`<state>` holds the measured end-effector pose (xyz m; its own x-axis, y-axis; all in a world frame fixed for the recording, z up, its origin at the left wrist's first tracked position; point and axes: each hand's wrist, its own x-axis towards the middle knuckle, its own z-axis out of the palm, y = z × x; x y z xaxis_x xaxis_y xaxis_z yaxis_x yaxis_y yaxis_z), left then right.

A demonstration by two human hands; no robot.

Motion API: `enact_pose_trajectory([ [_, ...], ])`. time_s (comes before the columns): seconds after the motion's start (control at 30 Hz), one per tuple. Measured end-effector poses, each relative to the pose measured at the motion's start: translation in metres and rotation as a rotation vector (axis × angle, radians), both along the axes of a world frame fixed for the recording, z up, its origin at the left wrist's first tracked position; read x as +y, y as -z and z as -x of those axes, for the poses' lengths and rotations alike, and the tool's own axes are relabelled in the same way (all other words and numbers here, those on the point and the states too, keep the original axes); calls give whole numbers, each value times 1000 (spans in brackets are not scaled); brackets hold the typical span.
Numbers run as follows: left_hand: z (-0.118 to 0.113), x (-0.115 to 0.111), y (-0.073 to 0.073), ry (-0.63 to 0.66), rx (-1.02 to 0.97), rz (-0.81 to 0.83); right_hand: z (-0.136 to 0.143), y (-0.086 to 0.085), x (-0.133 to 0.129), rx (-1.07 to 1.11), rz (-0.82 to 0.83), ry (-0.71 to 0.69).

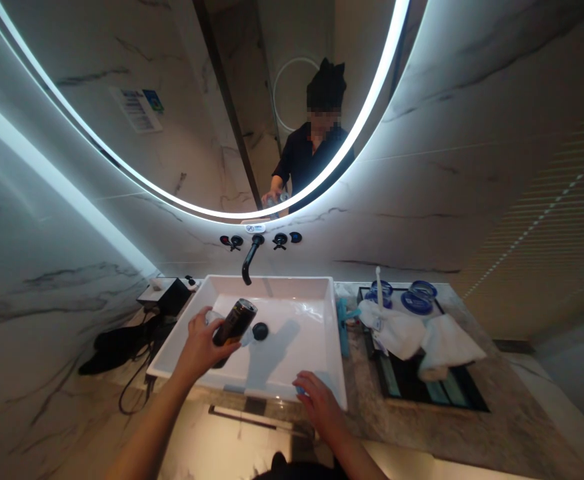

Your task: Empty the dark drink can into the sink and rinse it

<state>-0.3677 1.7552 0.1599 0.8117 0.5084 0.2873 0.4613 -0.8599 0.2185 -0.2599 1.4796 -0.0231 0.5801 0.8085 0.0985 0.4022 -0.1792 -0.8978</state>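
A: What does the left hand (pixel 205 347) hold?
B: A dark cylindrical can (pixel 234 325), tilted, top pointing up and away over the white rectangular basin (pixel 317 360).
A: And the right hand (pixel 319 402)?
B: Nearer the body, curled on the basin's front rim over something small and blue; its grip is unclear.

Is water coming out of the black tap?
No, the black tap above the white sink shows no stream, while the left hand holds a dark can over the basin.
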Motion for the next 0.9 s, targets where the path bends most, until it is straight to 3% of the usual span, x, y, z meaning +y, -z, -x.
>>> enact_pose_trajectory([
  [0.37,12,18,-24,-14,81,0,1,8,1,84,-64,32],
  [0.5,22,23,-23,2,83,7,1,3,1,130,-85,28],
  [0.63,35,31,-12,17,28,113,1,2,1,181,-84,45],
  [0.77,53,40,12,-120,-210,392,-3,0,10,302,-56,123],
  [0.9,66,24,35,-301,-454,1131,-15,-13,33,502,-111,223],
])
